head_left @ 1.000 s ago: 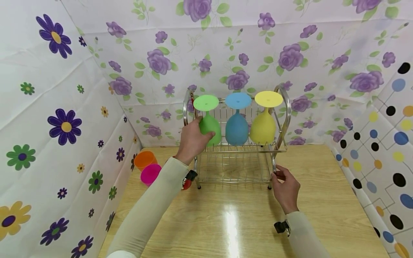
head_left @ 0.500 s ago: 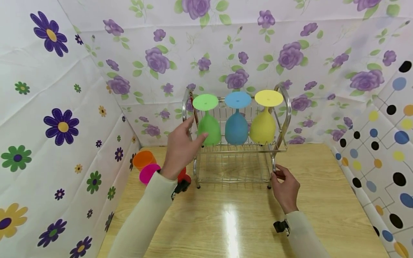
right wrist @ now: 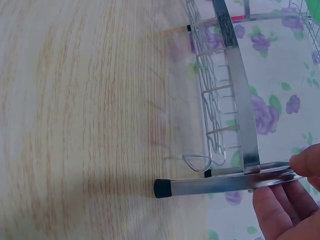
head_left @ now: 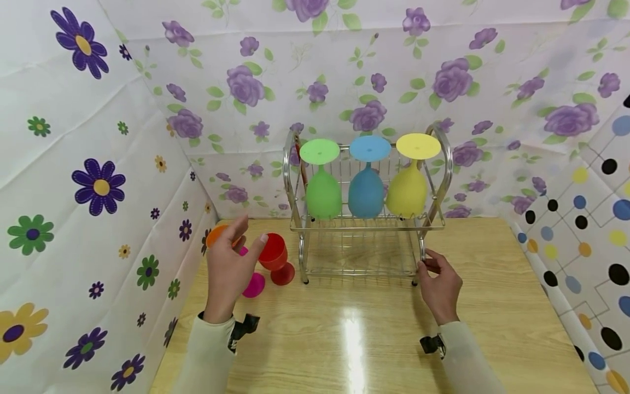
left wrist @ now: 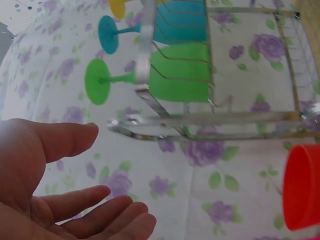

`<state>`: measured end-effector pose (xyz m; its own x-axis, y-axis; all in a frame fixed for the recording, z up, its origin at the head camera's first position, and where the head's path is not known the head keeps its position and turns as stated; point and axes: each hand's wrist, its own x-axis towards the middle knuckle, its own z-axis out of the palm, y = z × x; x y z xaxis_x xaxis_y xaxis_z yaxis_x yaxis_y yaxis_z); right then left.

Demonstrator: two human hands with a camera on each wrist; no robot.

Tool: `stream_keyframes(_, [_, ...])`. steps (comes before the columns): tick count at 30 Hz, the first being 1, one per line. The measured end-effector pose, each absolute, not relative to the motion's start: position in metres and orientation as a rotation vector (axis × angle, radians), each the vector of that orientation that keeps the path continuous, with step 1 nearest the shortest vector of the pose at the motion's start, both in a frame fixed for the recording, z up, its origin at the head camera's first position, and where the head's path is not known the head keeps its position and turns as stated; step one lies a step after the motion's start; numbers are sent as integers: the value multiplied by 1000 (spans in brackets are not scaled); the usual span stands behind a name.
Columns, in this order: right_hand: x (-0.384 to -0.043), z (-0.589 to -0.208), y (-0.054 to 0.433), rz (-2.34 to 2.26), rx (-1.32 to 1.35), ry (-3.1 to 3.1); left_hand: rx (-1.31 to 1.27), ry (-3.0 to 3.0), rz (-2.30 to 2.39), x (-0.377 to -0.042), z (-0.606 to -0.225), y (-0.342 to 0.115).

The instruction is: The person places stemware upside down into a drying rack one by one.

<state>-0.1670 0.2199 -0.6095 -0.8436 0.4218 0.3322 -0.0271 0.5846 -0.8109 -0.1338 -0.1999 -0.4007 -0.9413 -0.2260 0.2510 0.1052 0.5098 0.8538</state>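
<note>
A metal dish rack holds three upside-down goblets on its upper tier: a green goblet, a blue goblet and a yellow goblet. My left hand is off the rack, fingers apart and holding nothing, over the goblets at the rack's left. Those are a red goblet standing upright, a pink goblet and an orange cup, the last two partly behind the hand. Low on the rack's right side, my right hand pinches the front leg between thumb and fingers.
The wooden table runs up to a flowered cloth wall close behind the rack. Cloth walls also stand at left and right. The rack's lower tier sits just above the tabletop.
My left hand has left the green goblet and moved left and down toward the goblets beside the rack. The right hand keeps its hold on the rack leg.
</note>
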Motion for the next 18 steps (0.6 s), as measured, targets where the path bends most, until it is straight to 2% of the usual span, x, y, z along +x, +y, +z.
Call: stream_keyframes(18, [-166,-610,218,1196,-340,-2299,225,-2345,-1371,-111,-466,-246])
